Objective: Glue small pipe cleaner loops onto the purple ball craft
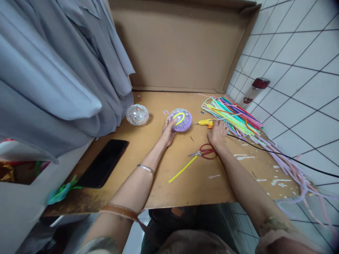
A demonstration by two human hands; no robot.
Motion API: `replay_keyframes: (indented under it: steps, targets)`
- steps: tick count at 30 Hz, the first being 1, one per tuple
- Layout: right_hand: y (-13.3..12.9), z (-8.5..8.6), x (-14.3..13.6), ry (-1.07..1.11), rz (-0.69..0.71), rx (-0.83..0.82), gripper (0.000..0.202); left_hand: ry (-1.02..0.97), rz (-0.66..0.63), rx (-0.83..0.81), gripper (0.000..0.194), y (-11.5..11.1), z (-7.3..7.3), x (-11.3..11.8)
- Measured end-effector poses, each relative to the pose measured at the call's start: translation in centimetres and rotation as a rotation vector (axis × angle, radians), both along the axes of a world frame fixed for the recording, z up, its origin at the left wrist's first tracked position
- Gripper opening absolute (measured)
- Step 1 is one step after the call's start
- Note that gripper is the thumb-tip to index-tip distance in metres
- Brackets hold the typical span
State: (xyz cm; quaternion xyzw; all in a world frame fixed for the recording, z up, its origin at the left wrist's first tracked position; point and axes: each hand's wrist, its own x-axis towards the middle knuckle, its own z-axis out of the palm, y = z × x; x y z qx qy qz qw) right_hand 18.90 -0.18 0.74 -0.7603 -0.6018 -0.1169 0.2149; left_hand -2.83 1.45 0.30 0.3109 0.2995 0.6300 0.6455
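My left hand [168, 133] grips a clear ball [182, 114] partly wrapped in purple pipe cleaner, with a yellow loop on its face. The thumb rests on the loop's near side. Beyond the ball lies a small pale curl [166, 112]. At the right, my right hand [218, 134] is closed around the handle of a yellow hot glue gun [205, 122], which lies low on the table. Its nozzle points left toward the ball. Just below sit red-handled scissors [208, 151], and a yellow pipe cleaner [182, 169] touches their blades.
A pile of coloured pipe cleaners [233, 114] lies right of the glue gun, whose black cord [275, 151] runs off right. A second clear ball [137, 114], a black phone [104, 164] and a grey curtain [100, 67] are at left. Cardboard [180, 46] stands behind.
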Motion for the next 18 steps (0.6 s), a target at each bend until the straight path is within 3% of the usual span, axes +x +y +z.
replay_keyframes:
  steps: [6,10,18]
  targets:
    - [-2.6,1.2,-3.4,0.147,0.266,0.305,0.025,0.028,0.023,0.012,0.057,-0.3,0.2,0.2]
    - [-4.2,1.3,-6.2,0.223,0.470,0.379,0.020,0.046,0.044,0.031,0.059,-0.6,0.1,0.7]
    - [-4.1,0.7,-6.6,0.287,0.555,0.414,0.013,0.033,0.025,0.043,0.059,-1.0,-0.1,1.3]
